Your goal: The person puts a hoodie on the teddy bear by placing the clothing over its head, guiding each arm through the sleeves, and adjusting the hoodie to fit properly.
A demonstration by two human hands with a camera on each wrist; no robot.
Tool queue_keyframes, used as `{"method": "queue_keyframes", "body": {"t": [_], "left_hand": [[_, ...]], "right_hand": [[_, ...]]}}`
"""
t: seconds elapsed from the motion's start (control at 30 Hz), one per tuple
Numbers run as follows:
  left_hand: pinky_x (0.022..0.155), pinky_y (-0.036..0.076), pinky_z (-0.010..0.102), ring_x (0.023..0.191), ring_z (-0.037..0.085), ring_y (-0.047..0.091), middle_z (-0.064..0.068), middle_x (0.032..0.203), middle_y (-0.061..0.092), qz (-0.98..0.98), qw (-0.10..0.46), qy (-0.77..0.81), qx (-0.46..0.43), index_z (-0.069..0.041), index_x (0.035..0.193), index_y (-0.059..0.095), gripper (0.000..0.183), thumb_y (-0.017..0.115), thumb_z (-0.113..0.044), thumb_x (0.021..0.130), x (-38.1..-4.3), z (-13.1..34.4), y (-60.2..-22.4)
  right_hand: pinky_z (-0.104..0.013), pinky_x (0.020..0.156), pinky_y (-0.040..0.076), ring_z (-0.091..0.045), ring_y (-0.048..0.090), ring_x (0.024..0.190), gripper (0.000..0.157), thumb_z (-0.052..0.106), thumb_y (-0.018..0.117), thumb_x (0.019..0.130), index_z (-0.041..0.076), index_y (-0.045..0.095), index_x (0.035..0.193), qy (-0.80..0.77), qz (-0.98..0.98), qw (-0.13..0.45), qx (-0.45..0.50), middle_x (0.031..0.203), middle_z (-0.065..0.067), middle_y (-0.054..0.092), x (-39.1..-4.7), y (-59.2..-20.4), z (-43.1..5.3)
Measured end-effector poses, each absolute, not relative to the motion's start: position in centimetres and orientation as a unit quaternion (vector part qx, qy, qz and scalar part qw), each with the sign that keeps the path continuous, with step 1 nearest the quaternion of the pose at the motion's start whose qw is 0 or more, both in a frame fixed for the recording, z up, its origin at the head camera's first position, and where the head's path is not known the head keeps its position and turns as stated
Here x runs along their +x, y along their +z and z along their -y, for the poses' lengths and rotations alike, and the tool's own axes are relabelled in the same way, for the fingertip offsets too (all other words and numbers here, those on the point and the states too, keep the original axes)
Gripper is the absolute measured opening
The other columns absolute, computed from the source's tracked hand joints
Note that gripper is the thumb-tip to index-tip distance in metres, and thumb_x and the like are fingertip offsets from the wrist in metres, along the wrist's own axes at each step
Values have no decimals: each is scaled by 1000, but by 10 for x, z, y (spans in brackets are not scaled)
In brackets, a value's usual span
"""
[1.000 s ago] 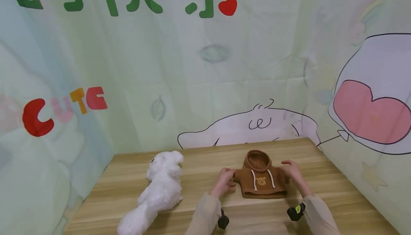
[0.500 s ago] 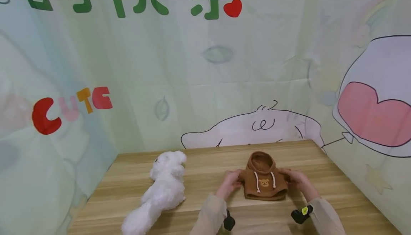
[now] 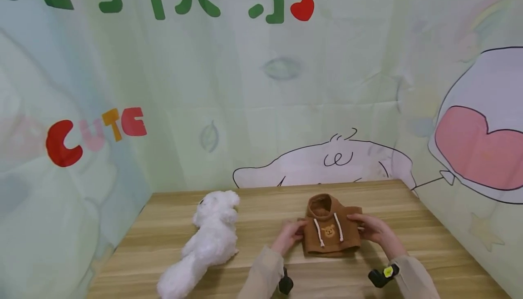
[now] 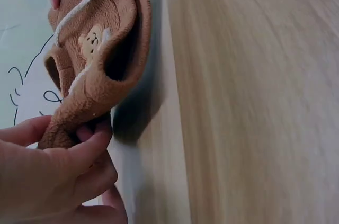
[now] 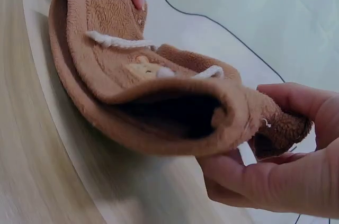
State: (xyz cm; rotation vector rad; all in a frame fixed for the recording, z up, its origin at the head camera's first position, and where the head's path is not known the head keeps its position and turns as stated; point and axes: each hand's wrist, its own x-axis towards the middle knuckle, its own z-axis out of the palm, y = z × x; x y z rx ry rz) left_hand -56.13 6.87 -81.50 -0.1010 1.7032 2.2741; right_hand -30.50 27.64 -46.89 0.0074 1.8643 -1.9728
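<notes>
A small brown fleece hoodie point(image 3: 330, 246) with white drawstrings and an embroidered bear face is held between my two hands. In the head view, my left hand point(image 3: 289, 236) pinches it at the left sleeve side. The left wrist view shows thumb and fingers of that hand point(image 4: 63, 168) closed on the bunched fleece. My right hand point(image 3: 377, 231) grips the other side by the sleeve, thumb in front. Seen from the right wrist, the hoodie's open hem point(image 5: 169, 115) faces the camera, slightly gaping, close over the table. A white plush animal point(image 3: 212, 240) lies left of my hands.
The wood-grain table point(image 3: 261, 226) ends at a back edge just beyond the hoodie. Behind it hangs a printed cloth backdrop point(image 3: 245, 85) with cartoon drawings, which also runs along both sides. Black wrist devices point(image 3: 382, 275) sit on the sleeves.
My right hand has gone from loose fingers beside the sleeve to gripping it, and my left hand has closed on the other side. The hoodie has shifted slightly left and tilted. The plush lies still.
</notes>
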Motion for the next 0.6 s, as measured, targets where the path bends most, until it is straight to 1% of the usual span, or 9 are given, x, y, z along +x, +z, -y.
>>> {"method": "queue_keyframes", "body": {"t": [0.03, 0.1, 0.2, 0.27, 0.33, 0.37, 0.43, 0.5, 0.6], "left_hand": [[62, 51, 39, 75, 18, 64, 4, 83, 69, -583, 161, 796, -28, -11, 87, 69, 38, 80, -33, 58, -551, -62, -800], [67, 48, 41, 79, 16, 62, 1, 87, 68, -562, 189, 805, -7, -13, 90, 68, 31, 75, -32, 66, -521, -45, -755], [72, 41, 44, 83, 16, 58, 0, 89, 66, -547, 212, 810, -10, -12, 93, 64, 19, 61, -27, 82, -448, -22, -651], [66, 38, 38, 77, 14, 57, -3, 83, 65, -550, 216, 807, -11, -13, 88, 62, 15, 50, -23, 88, -396, -11, -578], [62, 37, 32, 70, 13, 54, -6, 75, 62, -546, 216, 809, -15, -15, 82, 58, 17, 44, -21, 90, -350, -3, -514], [60, 37, 29, 68, 13, 53, -7, 71, 61, -542, 218, 811, -13, -16, 81, 56, 17, 42, -19, 90, -333, 1, -491], [59, 37, 27, 66, 14, 51, -8, 69, 57, -529, 219, 820, -5, -13, 86, 51, 13, 39, -17, 91, -310, 6, -458], [66, 39, 31, 72, 18, 50, -6, 73, 54, -513, 217, 831, 5, -10, 97, 42, 8, 36, -15, 93, -295, 10, -438], [75, 39, 42, 87, 28, 49, 0, 86, 49, -501, 204, 841, 18, -9, 111, 27, 18, 32, -13, 94, -282, 13, -425]], "right_hand": [[-26, 76, 47, -8, 53, 83, 13, 22, 45, 91, 21, 57, 87, -716, -664, 216, -5, 86, 10, 58, -305, -468, -276], [-25, 75, 47, -8, 53, 84, 15, 21, 42, 93, 22, 55, 87, -724, -652, 224, -21, 87, 10, 57, -306, -467, -275], [-25, 76, 47, -9, 53, 85, 14, 20, 38, 94, 21, 52, 92, -740, -632, 229, -33, 89, 10, 56, -306, -463, -271], [-26, 77, 47, -8, 54, 87, 13, 19, 36, 95, 20, 49, 95, -753, -615, 232, -39, 91, 9, 56, -305, -458, -268], [-27, 77, 48, -9, 55, 88, 15, 17, 34, 95, 19, 48, 97, -768, -593, 237, -48, 92, 8, 57, -303, -452, -265], [-27, 77, 48, -9, 56, 87, 17, 16, 32, 95, 18, 49, 96, -778, -578, 240, -53, 92, 7, 58, -302, -448, -263], [-27, 76, 49, -10, 58, 86, 25, 13, 28, 95, 17, 52, 95, -799, -542, 251, -72, 91, 5, 61, -299, -441, -261], [-26, 75, 50, -10, 60, 85, 32, 11, 24, 95, 17, 56, 94, -814, -508, 264, -97, 91, 4, 63, -295, -433, -259], [-26, 75, 50, -10, 62, 85, 35, 10, 23, 96, 16, 58, 94, -825, -482, 272, -116, 91, 4, 65, -289, -421, -256]]}}
